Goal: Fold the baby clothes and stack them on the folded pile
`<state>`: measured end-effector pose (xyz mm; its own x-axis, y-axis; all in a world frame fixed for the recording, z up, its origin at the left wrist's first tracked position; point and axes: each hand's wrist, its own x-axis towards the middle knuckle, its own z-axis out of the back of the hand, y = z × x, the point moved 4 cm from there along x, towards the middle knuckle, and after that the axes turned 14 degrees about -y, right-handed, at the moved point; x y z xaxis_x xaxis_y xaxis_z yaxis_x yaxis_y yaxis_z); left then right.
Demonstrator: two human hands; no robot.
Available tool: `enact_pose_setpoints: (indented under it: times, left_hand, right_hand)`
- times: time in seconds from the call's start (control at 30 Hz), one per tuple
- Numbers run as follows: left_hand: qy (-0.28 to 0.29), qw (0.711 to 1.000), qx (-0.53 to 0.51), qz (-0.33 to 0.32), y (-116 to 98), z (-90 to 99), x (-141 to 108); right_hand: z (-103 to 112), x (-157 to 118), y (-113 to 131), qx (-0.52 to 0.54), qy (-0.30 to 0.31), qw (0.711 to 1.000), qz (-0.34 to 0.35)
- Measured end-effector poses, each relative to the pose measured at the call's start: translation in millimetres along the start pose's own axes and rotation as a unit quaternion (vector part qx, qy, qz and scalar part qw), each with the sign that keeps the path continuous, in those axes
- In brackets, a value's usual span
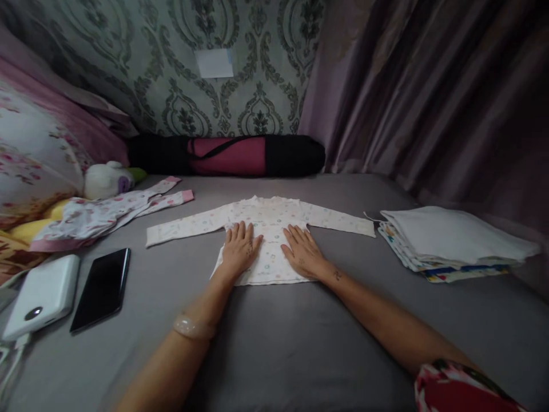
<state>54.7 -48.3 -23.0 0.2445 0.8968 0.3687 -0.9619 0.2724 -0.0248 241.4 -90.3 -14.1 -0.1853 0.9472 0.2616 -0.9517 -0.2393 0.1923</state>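
A small white long-sleeved shirt [269, 257] with a faint coloured print lies spread on the grey bed sheet, its sleeves stretched out to both sides and its hem toward me. My left hand [241, 247] rests flat on the left side of the shirt's body, fingers extended. On the right side my right hand [302, 250] lies palm down with the fingers slightly spread. Neither hand grips the cloth. Parts of the shirt's body are hidden under both palms.
Folded cloths [454, 234] are stacked at the right. On the left are a white power bank [47, 292] with cables, a black phone [103, 289], printed baby clothes [107, 217] and a plush toy [105, 180]. A long black and pink bag [231, 155] lies along the wall.
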Motion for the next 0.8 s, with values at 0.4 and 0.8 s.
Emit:
enact_pose_setpoints:
  times: [0.4,0.8]
  left_hand:
    - [-0.043,0.999,-0.006,-0.030,-2.5,2.8,-3.0]
    - [-0.007,0.981,-0.118,-0.151,-36.9,-3.8,-14.9]
  right_hand:
    - [35.0,-51.6,17.2,0.122,0.106,0.981,0.108]
    - [90.0,26.9,-151.7,0.143,-0.102,0.956,-0.235]
